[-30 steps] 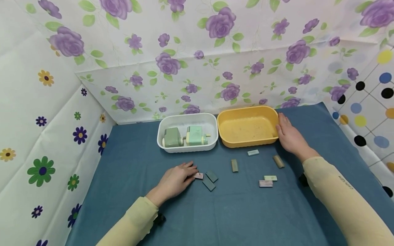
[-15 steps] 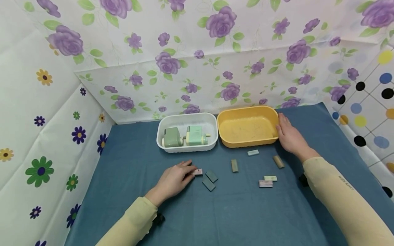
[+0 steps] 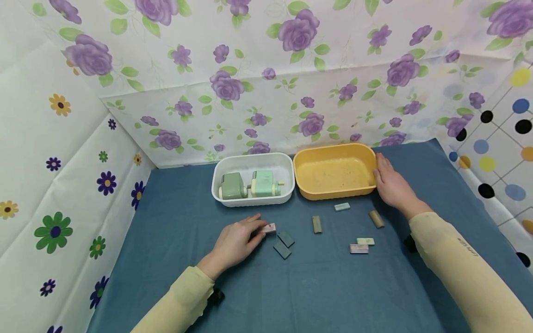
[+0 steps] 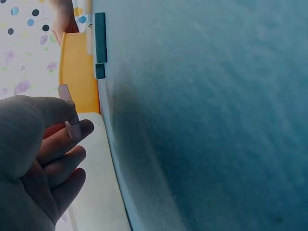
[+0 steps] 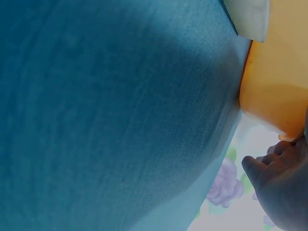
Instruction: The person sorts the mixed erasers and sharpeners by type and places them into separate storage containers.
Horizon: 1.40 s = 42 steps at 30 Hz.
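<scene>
- Left hand (image 3: 235, 243) has the pink block (image 3: 269, 228) in a narrow pinch, thumb on one side and finger on the other. The remaining fingers are loosely bent, going by the left wrist view.
- Most of the block's right part pokes out past the fingertips; its left end is tucked under them, so no idea how much is hidden.
- Long axis runs roughly left to right, right end angled a touch away from the person. That free end points just over the two dark slabs (image 3: 286, 239) (image 3: 282, 250), super close to them.
- Right hand (image 3: 391, 182) isn't gripping anything, fingers pretty straight and together, laid against the right end of the yellow bin (image 3: 333, 194).
- White bin (image 3: 258, 202) sits right beside that one, with two green sharpeners (image 3: 233, 186) (image 3: 263, 183) in it, and is beyond the pink block.
- Writing: there's some dark lettering on the right sleeve (image 3: 458, 263), too blurry for me to read. The pink block has small dark marks, also too tiny to make out.
</scene>
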Tool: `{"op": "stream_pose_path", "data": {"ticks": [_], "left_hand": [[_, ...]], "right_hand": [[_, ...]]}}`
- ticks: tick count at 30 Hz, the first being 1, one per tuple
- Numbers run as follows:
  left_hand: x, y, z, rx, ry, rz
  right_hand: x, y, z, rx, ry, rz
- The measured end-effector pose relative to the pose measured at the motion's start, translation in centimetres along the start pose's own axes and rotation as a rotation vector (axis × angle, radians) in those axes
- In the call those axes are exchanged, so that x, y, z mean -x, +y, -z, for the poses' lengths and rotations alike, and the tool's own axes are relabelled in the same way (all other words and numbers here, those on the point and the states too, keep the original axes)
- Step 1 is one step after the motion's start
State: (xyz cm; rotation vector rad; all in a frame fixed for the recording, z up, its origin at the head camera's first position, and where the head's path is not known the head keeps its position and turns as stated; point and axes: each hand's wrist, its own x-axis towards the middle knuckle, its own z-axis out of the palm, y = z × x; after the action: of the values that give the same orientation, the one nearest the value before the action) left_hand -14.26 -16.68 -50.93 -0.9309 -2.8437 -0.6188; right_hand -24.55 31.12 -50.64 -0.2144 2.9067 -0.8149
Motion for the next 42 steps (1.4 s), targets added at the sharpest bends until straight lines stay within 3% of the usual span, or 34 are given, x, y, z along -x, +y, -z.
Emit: {"op": "stream_pose_path", "data": {"ticks": [15,32,42], "left_hand": [[-0.7,0.7,0.2,0.033,0.050,-0.002],[-2.7,2.4,0.1,0.069,0.129,-0.053],[-3.4,2.7,-0.3,0.085,0.116,-0.036]], "right_hand": [[-0.1,0.2,0.0,0.000,0.000,0.007],[0.0,-0.1,0.1,-0.009,-0.003,-0.007],[0.1,-0.2,0.1,-0.001,-0.011,-0.017]]}}
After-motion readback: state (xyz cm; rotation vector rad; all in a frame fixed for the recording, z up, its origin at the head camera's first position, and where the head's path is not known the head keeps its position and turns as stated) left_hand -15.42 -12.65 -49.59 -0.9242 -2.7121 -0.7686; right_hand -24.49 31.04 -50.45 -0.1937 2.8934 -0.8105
